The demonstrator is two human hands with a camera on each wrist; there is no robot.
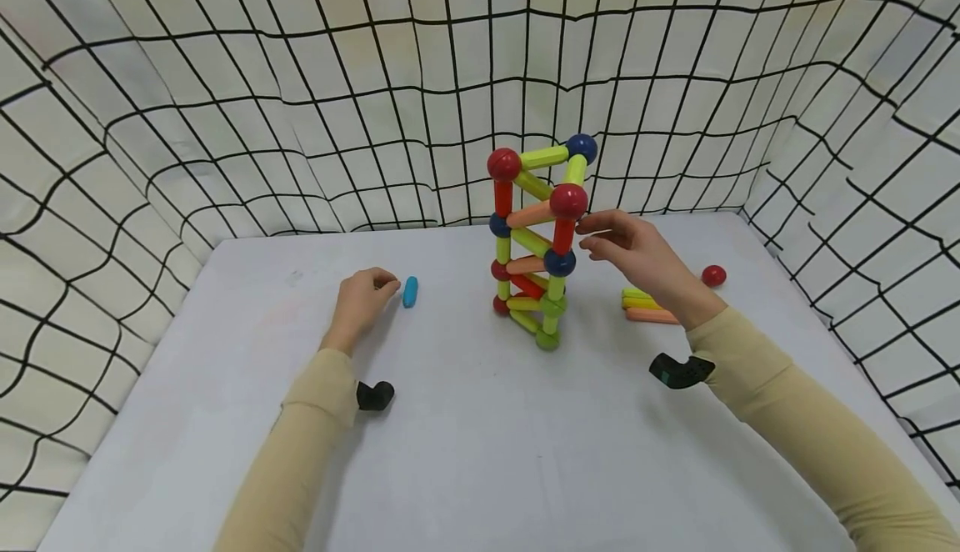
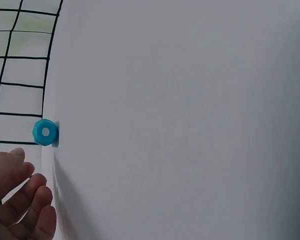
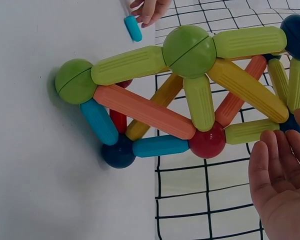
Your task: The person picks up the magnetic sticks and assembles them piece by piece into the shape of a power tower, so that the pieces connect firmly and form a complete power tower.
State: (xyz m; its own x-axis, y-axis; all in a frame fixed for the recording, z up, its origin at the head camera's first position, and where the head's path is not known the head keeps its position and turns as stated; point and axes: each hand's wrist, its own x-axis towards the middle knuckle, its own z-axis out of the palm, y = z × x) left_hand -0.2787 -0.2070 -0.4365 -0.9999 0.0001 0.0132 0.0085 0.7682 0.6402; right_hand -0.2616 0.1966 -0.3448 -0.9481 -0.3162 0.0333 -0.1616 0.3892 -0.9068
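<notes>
A tower of magnetic sticks and balls (image 1: 560,262) stands upright on the white table, with red, blue and green balls joined by coloured sticks. Right beside its upper part is my right hand (image 1: 637,256), fingers loosely bent, thumb apart from them. In the right wrist view the fingertips (image 3: 285,137) lie close to a blue ball (image 3: 292,125); whether they touch it I cannot tell. My left hand (image 1: 362,302) hovers at the left with relaxed fingers and nothing in them. Just right of those fingers, a short blue stick (image 1: 410,292) lies loose.
Partly behind my right forearm lie loose yellow sticks (image 1: 637,298) and an orange stick (image 1: 651,316). A red ball (image 1: 714,275) sits farther right. White walls with a black grid (image 1: 420,102) enclose the table's back and sides. Each wrist carries a black camera (image 1: 678,371).
</notes>
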